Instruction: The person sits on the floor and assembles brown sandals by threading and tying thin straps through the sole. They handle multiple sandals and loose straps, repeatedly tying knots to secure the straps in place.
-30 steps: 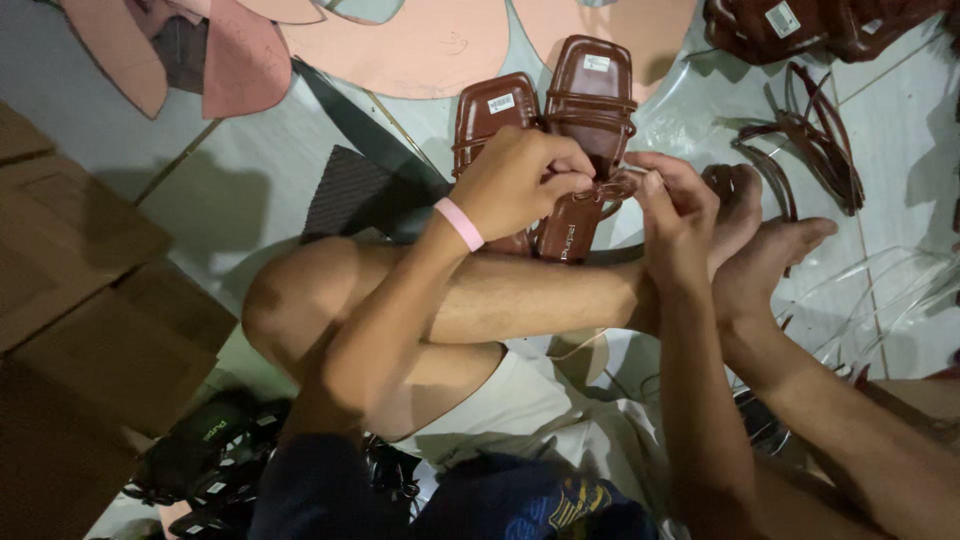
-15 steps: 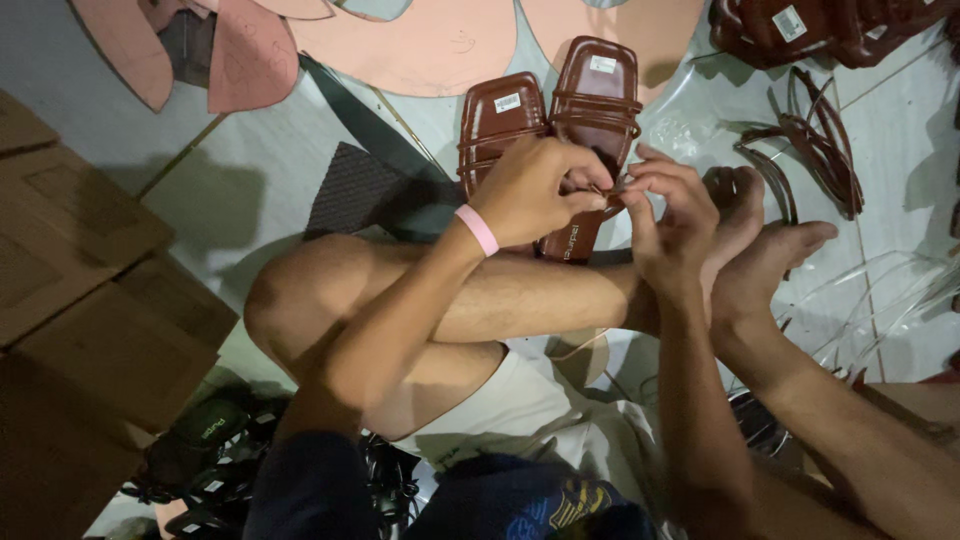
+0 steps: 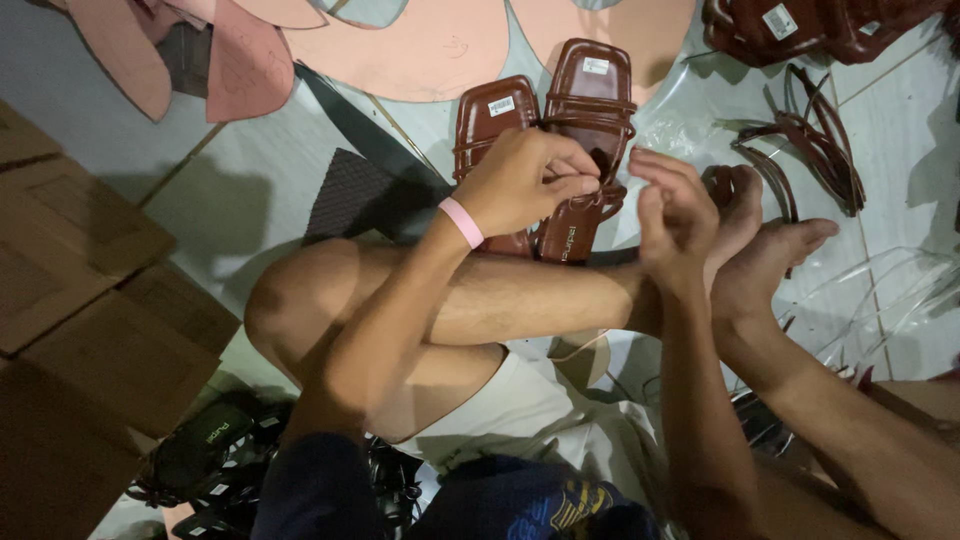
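Two dark brown flat sandals lie side by side on the floor beyond my crossed legs, the left sandal (image 3: 492,115) and the right sandal (image 3: 592,90), each with a white tag. My left hand (image 3: 520,185), with a pink band on its wrist, pinches the back strap of the right sandal near its heel. My right hand (image 3: 675,205) hovers just to the right of it, fingers bent and apart, holding nothing I can see. My bare feet (image 3: 770,260) rest right behind that hand.
Loose brown straps (image 3: 810,140) and more brown sandals (image 3: 790,25) lie at the upper right. Pink sole cutouts (image 3: 440,50) spread along the top. Black sandals (image 3: 210,450) sit by my left hip, brown boards (image 3: 80,260) on the left, clear plastic bags (image 3: 900,290) on the right.
My right hand has come off the strap and drawn slightly to the right. My left hand keeps its pinch on the right sandal's strap.
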